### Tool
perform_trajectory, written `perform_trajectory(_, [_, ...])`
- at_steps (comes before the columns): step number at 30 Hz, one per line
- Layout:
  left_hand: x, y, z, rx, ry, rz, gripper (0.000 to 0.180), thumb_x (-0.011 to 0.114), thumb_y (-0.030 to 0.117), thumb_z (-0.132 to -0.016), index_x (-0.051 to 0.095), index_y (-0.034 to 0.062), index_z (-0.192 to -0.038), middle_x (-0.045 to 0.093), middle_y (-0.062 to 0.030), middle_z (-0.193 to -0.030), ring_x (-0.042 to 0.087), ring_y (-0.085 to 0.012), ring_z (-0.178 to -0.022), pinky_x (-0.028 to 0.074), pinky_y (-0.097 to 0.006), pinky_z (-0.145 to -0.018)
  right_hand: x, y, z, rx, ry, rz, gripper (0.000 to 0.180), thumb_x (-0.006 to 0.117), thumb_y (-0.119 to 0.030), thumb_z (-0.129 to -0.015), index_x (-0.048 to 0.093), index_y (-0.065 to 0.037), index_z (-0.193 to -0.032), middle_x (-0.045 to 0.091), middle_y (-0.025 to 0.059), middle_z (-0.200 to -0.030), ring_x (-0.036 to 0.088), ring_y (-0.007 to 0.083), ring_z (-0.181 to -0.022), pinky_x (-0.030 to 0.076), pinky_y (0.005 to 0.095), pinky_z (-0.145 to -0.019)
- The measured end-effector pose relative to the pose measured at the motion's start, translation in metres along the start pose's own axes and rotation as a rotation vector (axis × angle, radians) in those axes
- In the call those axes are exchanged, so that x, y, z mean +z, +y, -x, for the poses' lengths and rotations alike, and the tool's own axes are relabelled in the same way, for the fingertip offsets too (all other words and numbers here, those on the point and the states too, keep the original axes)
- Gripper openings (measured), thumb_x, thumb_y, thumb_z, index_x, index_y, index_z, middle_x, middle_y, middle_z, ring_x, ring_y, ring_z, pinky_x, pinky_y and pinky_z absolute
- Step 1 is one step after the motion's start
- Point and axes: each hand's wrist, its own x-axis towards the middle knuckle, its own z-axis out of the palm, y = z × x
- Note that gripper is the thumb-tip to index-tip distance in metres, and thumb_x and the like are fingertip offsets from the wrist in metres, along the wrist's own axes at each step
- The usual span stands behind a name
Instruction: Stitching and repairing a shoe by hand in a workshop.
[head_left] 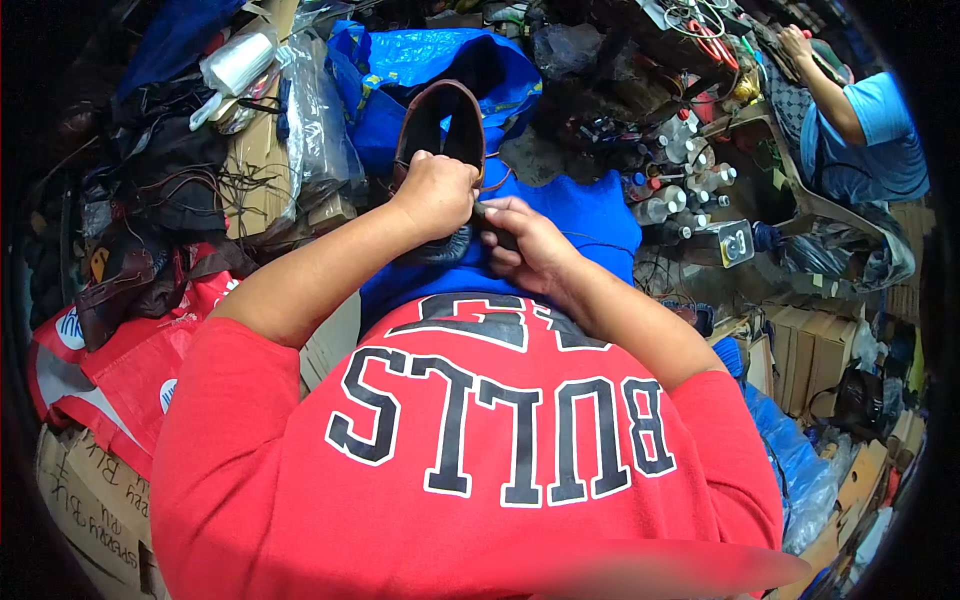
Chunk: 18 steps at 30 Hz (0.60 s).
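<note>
A dark leather shoe (413, 128) with a brown rim lies over my lap, its opening pointing away from me. My left hand (438, 193) is closed over the shoe's middle, gripping it and hiding part of its upper. Against the same spot, my right hand (532, 243) has its fingers curled round a small dark handle (487, 208); the rest of that tool is hidden. A black rounded end of the shoe (440, 248) shows below my left hand. A thin brown lace loops out at the shoe's right side. Blue cloth (595, 210) covers my lap beneath.
Beyond the shoe sits an open blue bag (400, 60). Several bottles (690, 180) and a clear square container (724, 243) stand to the right. Cardboard and plastic wrap (318, 130) crowd the left, above red bags (120, 360). Another person in a blue shirt (885, 130) is at the far right.
</note>
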Motion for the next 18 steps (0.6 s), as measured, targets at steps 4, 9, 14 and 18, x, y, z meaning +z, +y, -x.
perform_trajectory(4, [0.0, 0.001, -0.001, -0.021, -0.004, 0.046, 0.015, 0.063, 0.02, -0.076, 0.064, 0.0051, -0.072, 0.062, -0.0164, -0.071, 0.06, -0.0351, -0.075, 0.041, -0.046, -0.071, -0.005, -0.003, 0.003, -0.482, 0.028, 0.966, 0.023, 0.056, -0.016, -0.083, 0.052, -0.013, -0.105, 0.056, 0.0185, -0.079, 0.061, 0.0343, -0.067, 0.047, 0.0426, -0.058])
perform_trajectory(9, [-0.003, 0.001, -0.003, -0.07, -0.037, 0.031, 0.017, 0.062, 0.021, -0.077, 0.064, 0.0042, -0.072, 0.063, -0.0176, -0.071, 0.061, -0.0359, -0.076, 0.042, -0.048, -0.071, 0.008, -0.01, -0.004, 0.193, -0.029, 0.009, 0.017, 0.054, -0.018, -0.089, 0.052, -0.016, -0.106, 0.053, 0.0071, -0.074, 0.05, 0.0177, -0.052, 0.038, 0.0302, -0.047])
perform_trajectory(14, [-0.002, 0.0, -0.005, -0.088, -0.01, 0.063, 0.018, 0.062, 0.02, -0.077, 0.064, 0.0029, -0.074, 0.062, -0.0195, -0.072, 0.061, -0.0376, -0.075, 0.044, -0.048, -0.072, 0.009, -0.021, -0.002, 0.65, -0.027, -0.963, 0.014, 0.052, -0.018, -0.091, 0.049, -0.012, -0.104, 0.051, 0.0018, -0.071, 0.041, 0.0103, -0.044, 0.035, 0.0264, -0.044])
perform_trajectory(18, [-0.002, 0.001, -0.002, -0.103, 0.016, 0.118, 0.019, 0.061, 0.021, -0.078, 0.063, 0.0017, -0.076, 0.061, -0.0215, -0.073, 0.06, -0.0396, -0.075, 0.046, -0.048, -0.072, 0.0, -0.003, 0.003, -0.434, 0.06, 1.075, 0.024, 0.057, -0.016, -0.083, 0.056, -0.011, -0.106, 0.059, 0.0177, -0.077, 0.06, 0.0344, -0.066, 0.047, 0.0442, -0.063])
